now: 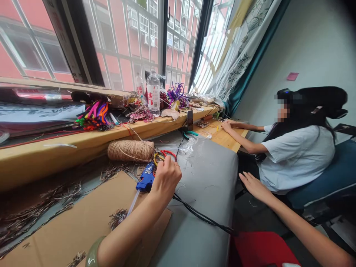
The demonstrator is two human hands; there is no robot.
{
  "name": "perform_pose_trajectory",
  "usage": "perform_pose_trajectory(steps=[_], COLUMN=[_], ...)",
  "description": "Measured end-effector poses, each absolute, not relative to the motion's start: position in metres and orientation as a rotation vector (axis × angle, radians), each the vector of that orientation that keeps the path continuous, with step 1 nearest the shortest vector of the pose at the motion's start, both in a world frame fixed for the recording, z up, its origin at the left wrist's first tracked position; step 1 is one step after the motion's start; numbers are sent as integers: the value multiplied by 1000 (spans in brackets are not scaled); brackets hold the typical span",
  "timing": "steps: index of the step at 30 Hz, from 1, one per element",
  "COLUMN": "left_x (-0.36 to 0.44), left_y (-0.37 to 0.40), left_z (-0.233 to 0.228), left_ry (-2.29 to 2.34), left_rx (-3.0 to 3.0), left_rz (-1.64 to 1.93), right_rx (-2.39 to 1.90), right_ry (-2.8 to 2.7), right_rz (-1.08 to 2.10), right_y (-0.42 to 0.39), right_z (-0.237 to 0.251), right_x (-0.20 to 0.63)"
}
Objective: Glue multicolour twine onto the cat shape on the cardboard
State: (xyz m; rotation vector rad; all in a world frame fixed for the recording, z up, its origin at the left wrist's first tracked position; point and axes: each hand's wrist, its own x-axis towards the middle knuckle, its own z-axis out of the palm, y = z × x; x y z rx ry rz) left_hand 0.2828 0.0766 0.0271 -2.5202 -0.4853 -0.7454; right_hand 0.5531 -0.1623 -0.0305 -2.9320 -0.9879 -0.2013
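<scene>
A: L hand?
B: Centre frame; fingers curled round blue glue gun on grey bench, just below twine spool.
A: R hand?
B: Right of centre, fingers spread flat, holding nothing.

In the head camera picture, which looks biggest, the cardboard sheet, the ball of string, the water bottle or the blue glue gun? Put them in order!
1. Cardboard sheet, biggest by far.
2. Ball of string.
3. Water bottle, though it stands farther back, so these two are unsure.
4. Blue glue gun, smallest, partly hidden by the left hand.
</scene>
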Motion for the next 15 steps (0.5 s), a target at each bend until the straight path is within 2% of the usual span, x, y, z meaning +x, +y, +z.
perform_pose_trajectory(steps=[3,11,15], left_x=[281,281,282], left_y=[77,78,78], left_z=[28,25,26], left_ry=[-497,-523,-544], left_rx=[-2517,-2490,-2495], left_rz=[-748,-741,-701], right_rx=[-2855,-2679,-2674], right_ry=[-1092,-1427,-1451], right_rz=[-259,-213,-175], right_y=[-124,72,115], right_z=[-19,-14,-16], right_x=[547,536,540])
